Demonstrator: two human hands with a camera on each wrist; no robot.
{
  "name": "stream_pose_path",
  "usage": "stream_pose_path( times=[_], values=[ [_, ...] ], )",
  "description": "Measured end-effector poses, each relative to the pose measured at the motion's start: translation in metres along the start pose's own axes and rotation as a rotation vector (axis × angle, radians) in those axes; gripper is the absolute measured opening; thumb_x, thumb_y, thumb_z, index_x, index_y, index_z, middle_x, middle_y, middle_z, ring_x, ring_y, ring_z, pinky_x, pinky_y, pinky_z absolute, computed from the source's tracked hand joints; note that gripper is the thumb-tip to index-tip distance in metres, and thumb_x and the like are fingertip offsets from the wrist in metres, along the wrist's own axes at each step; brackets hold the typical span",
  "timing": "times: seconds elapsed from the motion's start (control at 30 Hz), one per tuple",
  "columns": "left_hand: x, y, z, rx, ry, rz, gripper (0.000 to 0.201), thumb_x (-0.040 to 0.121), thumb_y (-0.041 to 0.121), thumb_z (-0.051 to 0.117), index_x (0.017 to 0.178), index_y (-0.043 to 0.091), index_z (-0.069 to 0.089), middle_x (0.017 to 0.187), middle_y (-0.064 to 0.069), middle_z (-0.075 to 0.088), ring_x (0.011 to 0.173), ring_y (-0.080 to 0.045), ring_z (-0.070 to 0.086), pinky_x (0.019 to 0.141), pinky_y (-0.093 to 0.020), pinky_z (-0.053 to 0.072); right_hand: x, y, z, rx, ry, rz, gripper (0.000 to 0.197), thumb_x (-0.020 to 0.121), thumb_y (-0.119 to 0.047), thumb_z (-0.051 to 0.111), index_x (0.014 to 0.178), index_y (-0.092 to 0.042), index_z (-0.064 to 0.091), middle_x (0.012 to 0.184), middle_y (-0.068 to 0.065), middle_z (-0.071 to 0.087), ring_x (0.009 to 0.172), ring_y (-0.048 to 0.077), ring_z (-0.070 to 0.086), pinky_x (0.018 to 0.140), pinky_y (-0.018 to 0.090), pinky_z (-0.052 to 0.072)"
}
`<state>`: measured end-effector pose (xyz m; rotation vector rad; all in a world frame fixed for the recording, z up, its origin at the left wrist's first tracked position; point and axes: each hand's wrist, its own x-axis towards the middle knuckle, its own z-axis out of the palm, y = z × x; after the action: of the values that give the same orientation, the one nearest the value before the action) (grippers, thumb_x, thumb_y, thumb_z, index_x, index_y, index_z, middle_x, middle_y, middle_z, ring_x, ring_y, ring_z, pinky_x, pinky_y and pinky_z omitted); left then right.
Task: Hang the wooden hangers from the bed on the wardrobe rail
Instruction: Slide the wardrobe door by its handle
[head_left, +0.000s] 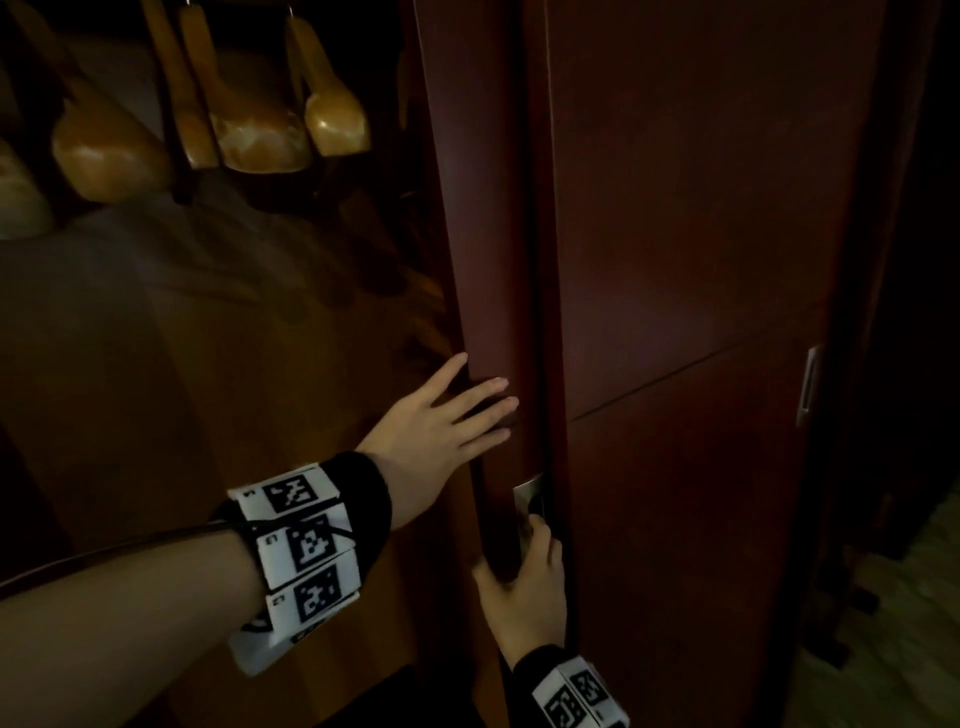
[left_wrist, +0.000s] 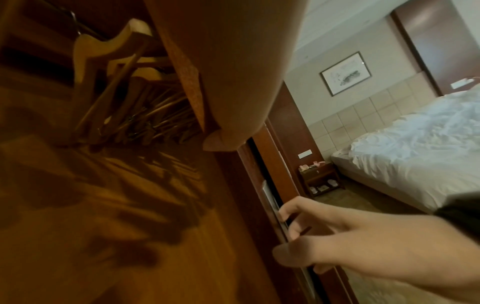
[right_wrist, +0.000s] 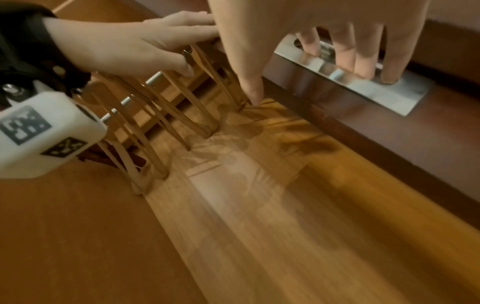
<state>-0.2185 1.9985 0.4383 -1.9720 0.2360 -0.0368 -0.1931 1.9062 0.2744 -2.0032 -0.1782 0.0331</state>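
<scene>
Several wooden hangers hang inside the open wardrobe at the upper left; in the right wrist view the hangers sit in a row on the metal rail. My left hand lies with straight fingers against the edge of the dark red sliding door and holds nothing. Lower down, my right hand grips the door's recessed metal handle. Its fingers are hooked into the handle, and the thumb wraps the door edge.
A second dark red door panel with its own metal handle fills the right side. The left wrist view shows a bed with rumpled white bedding, a small nightstand and a framed picture behind me.
</scene>
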Motion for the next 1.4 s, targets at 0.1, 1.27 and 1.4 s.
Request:
stream_pose_path(
  times=[0.1,1.27,1.4],
  values=[
    [-0.011,0.001,0.0,0.027,-0.018,-0.007,0.068,0.098,0.033,0.029,0.149,0.019,-0.014,0.156,-0.007,-0.024,0.141,-0.03,-0.027,0.092,-0.056,-0.032,-0.006,-0.003,0.005,0.002,-0.019,0.004,0.078,0.082,-0.042,0.063,0.145,-0.029,0.019,0.146,-0.005,0.029,0.135,0.016,0.032,0.107,0.033,0.037],
    [-0.237,-0.002,0.053,-0.264,-0.228,-0.224,0.062,0.099,0.024,0.027,0.15,0.028,-0.008,0.155,0.001,-0.027,0.143,-0.02,-0.025,0.112,-0.043,-0.019,-0.183,-0.075,0.127,-0.142,-0.384,-0.353,0.057,0.092,-0.055,0.039,0.141,-0.026,0.03,0.135,0.003,0.045,0.116,0.025,0.056,0.094,0.033,0.048],
    [-0.252,-0.001,0.059,-0.28,-0.225,-0.246,0.061,0.099,0.022,0.025,0.149,0.028,-0.008,0.155,0.001,-0.027,0.143,-0.019,-0.025,0.113,-0.043,-0.018,-0.199,-0.082,0.139,-0.164,-0.438,-0.39,0.057,0.093,-0.054,0.038,0.141,-0.025,0.028,0.138,0.003,0.043,0.119,0.025,0.053,0.097,0.032,0.045]
  ],
)
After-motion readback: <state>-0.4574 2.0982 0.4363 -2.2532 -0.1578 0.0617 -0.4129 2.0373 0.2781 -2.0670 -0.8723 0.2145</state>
